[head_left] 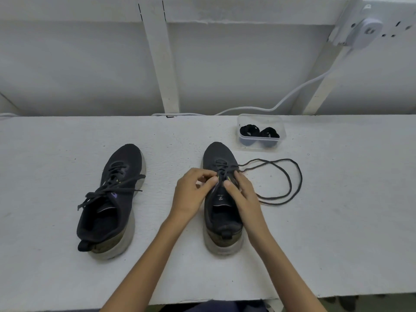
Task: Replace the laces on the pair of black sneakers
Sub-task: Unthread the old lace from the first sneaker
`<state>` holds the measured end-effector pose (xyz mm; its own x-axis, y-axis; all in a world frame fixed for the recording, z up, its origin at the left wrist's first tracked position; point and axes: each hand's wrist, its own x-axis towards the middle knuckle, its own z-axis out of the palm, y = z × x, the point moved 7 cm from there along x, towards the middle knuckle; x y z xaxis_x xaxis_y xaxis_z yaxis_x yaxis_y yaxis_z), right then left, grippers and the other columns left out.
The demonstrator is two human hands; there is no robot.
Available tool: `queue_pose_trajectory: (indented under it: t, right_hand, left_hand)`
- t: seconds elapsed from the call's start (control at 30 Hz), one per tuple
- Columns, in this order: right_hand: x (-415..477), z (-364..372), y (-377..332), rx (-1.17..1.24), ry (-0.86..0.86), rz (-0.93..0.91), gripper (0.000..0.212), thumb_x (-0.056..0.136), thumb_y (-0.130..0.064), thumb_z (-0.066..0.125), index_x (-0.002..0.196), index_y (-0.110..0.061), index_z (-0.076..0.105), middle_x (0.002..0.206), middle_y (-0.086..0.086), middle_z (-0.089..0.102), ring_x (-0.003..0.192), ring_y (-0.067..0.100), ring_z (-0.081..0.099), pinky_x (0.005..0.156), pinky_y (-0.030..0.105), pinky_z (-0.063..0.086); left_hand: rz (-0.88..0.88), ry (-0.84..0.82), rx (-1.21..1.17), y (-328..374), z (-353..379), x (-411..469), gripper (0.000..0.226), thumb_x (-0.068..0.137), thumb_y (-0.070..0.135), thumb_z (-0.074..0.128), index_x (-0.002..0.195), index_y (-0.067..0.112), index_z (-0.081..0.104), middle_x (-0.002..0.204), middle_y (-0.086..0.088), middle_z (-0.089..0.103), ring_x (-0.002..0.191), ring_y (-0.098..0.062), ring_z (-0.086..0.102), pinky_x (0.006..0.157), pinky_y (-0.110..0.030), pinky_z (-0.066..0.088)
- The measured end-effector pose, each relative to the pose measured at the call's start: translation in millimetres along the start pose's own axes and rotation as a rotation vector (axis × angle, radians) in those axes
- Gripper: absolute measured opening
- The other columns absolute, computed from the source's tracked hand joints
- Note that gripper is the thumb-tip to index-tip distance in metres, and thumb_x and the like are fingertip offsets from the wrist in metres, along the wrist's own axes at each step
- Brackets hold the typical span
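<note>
Both my left hand [193, 190] and right hand [242, 194] pinch the old lace [290, 183] at the right sneaker's [221, 199] eyelets; I should draw it out gently, row by row.

Plain workshop bench [67, 140]; white-painted timber framing [162, 64]; mounted power strip [369, 25]

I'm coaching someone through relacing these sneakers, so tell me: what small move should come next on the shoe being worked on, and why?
Probably keep pulling the old lace out of the next eyelet down. Both the left hand and the right hand pinch at the right sneaker, whose lace already trails loose over the table, while crossings remain near the toe. The new laces sit untouched in the clear container.
</note>
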<state>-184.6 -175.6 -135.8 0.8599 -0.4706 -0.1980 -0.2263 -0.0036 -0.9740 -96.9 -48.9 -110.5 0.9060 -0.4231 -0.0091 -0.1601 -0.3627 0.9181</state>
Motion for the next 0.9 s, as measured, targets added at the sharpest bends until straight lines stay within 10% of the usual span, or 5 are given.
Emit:
queue_pose_trajectory:
  t: [0.37, 0.6, 0.9]
  right_hand:
    - [-4.3, 8.3, 1.7, 0.001, -0.085, 0.054, 0.068, 0.093, -0.056, 0.051, 0.152, -0.032, 0.029, 0.162, -0.016, 0.015, 0.147, -0.002, 0.013, 0.124, 0.035, 0.012]
    - [-3.0, 12.7, 4.3, 0.052, -0.077, 0.044, 0.081, 0.078, -0.076, 0.05, 0.149, -0.039, 0.036, 0.16, -0.02, 0.022, 0.145, -0.003, 0.022, 0.122, 0.039, 0.019]
    - [-3.5, 9.3, 4.2, 0.044, -0.077, 0.046, 0.063, 0.095, -0.052, 0.051, 0.151, -0.032, 0.031, 0.162, -0.016, 0.015, 0.147, -0.002, 0.014, 0.124, 0.037, 0.013]
  left_hand:
    - [0.139, -0.014, 0.552, 21.7, 9.5, 26.9, 0.015, 0.102, 0.029, 0.041, 0.103, 0.015, 0.048, 0.085, -0.003, 0.066, 0.074, -0.027, 0.06, 0.07, -0.042, 0.048]
    - [-0.09, 0.009, 0.04, -10.8, -2.5, 15.2, 0.021, 0.094, 0.043, 0.057, 0.094, 0.023, 0.063, 0.083, 0.006, 0.067, 0.078, -0.014, 0.065, 0.078, -0.042, 0.057]
    - [-0.102, 0.044, 0.169, -4.4, -3.8, 24.1, 0.01, 0.092, 0.033, 0.058, 0.085, 0.027, 0.062, 0.09, 0.009, 0.067, 0.086, -0.013, 0.061, 0.08, -0.035, 0.049]
